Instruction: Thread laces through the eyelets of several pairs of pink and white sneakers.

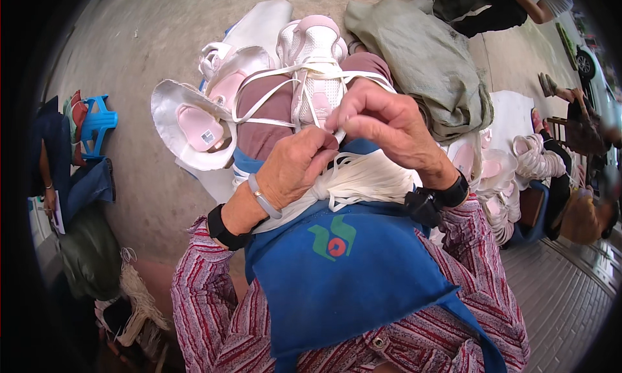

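A white and pale pink sneaker (317, 42) lies across my lap, its toe pointing away from me. Loose white shoelace (269, 94) runs across its top and loops out over my left thigh. My left hand (291, 162) is closed in a pinch on the lace by the near end of the shoe. Thumb and forefinger of my right hand (395, 123) pinch the lace right beside it. The exact spot between the fingertips is partly hidden. Below both hands, a thick bundle of white shoelaces (363, 178) rests on my blue apron (363, 256).
Unfinished pink-lined shoes (197, 127) sit left of my lap. A grey-green sack (421, 62) lies at the far right. More white shoes (495, 165) and lace bundles (538, 156) are piled to my right. A blue stool (97, 120) stands left; other people sit around.
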Available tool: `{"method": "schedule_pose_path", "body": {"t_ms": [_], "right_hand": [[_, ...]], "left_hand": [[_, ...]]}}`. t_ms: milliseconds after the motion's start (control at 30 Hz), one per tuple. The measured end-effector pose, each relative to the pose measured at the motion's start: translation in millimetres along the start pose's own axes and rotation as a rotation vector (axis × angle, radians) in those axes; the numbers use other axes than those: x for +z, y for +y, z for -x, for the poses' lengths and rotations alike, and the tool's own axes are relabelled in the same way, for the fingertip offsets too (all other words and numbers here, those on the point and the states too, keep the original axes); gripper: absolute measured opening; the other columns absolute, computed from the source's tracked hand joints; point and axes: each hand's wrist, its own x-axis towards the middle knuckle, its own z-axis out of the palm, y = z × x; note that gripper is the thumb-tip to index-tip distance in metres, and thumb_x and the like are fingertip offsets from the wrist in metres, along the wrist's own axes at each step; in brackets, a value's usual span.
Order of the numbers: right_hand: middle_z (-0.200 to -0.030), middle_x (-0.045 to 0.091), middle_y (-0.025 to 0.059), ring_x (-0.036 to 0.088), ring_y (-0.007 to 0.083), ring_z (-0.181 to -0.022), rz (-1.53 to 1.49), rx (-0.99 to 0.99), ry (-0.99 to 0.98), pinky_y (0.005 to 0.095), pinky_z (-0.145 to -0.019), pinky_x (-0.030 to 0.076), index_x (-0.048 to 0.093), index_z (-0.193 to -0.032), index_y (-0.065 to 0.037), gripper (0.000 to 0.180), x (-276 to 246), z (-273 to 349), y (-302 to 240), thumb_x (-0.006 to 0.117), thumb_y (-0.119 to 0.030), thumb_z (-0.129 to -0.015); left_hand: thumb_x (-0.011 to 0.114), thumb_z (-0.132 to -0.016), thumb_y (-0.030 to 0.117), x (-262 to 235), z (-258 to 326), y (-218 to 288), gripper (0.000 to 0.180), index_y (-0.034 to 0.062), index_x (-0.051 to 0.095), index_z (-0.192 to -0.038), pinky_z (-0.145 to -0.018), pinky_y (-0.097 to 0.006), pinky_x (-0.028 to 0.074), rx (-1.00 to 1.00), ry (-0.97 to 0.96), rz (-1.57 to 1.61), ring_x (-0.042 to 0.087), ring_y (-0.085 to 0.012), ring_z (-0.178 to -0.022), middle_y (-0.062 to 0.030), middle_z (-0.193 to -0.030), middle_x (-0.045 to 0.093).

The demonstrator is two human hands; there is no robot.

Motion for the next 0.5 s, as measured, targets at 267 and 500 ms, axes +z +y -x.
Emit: {"method": "schedule_pose_path", "body": {"t_ms": [267,500], "right_hand": [[-0.085,0.054,0.0048,0.055,0.0111,-0.075,-0.444,0.217,-0.417,0.0248,-0.064,0.046,0.059,-0.084,0.002,0.014,-31.6,29.2,-17.3,0.058,-0.009,-0.092],[-0.084,0.057,0.0057,0.055,0.0162,-0.075,0.033,0.13,-0.266,0.0273,-0.068,0.044,0.059,-0.093,-0.001,0.011,-8.4,23.1,7.1,0.057,-0.011,-0.092]], "left_hand": [[0.06,-0.093,0.008,-10.4,-8.2,6.5,0.014,-0.0013,0.061,-0.103,-0.07,-0.022,0.051,-0.481,0.01,0.556,0.063,-0.0098,-0.08,-0.0052,-0.091,0.066],[0.058,-0.093,0.007,-13.0,-24.4,4.1,0.015,-0.0008,0.062,-0.106,-0.067,-0.022,0.051,-0.328,0.068,0.446,0.063,-0.0099,-0.077,-0.0049,-0.092,0.064]]}}
